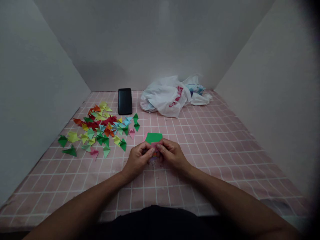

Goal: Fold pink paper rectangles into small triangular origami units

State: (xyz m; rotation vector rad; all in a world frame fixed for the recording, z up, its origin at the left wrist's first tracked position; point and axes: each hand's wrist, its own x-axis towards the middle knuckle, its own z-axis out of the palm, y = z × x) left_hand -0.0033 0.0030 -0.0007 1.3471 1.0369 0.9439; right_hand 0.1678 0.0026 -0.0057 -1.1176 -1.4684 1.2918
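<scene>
Both of my hands meet near the middle of the pink grid mat (200,166). My left hand (138,159) and my right hand (171,154) pinch a small stack of folded paper between their fingertips. A green origami paper sheet (153,137) stands out above my fingers, with pink paper (154,145) against it. My fingers hide most of the lower layers. To the left of my hands lies a scattered pile of small folded paper triangles (100,126) in green, yellow, red, orange, blue and pink.
A black smartphone (125,101) lies face up near the far edge of the mat. To its right sits a crumpled white plastic bag (165,96) with red print. Grey walls (150,43) rise behind and on both sides of the mat.
</scene>
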